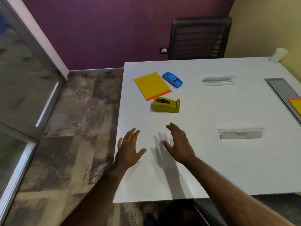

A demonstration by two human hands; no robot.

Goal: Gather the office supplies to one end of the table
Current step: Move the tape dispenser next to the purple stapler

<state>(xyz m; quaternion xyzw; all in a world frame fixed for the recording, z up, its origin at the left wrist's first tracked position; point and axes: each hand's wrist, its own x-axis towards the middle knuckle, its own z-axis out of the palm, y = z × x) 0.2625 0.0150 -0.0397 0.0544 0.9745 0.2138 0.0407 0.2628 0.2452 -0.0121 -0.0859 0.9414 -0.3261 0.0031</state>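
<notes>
I see a white worktop (211,160) filling the right of the frame. Above centre lie a yellow notepad (151,85), an olive tape dispenser (166,106) and a blue stapler (172,79). Below, my left hand (129,150) and right hand (178,143) hover with fingers spread, holding nothing.

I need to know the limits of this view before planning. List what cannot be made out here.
Head view only:
- Second yellow pad: cut off by the right edge.
- Writing on the near name card: too small and blurred to read.
- Tape dispenser: whether it holds tape is unclear.
- White cylinder at the far corner: blurred, cannot be identified.
- Chair: its seat is hidden behind the table.
</notes>
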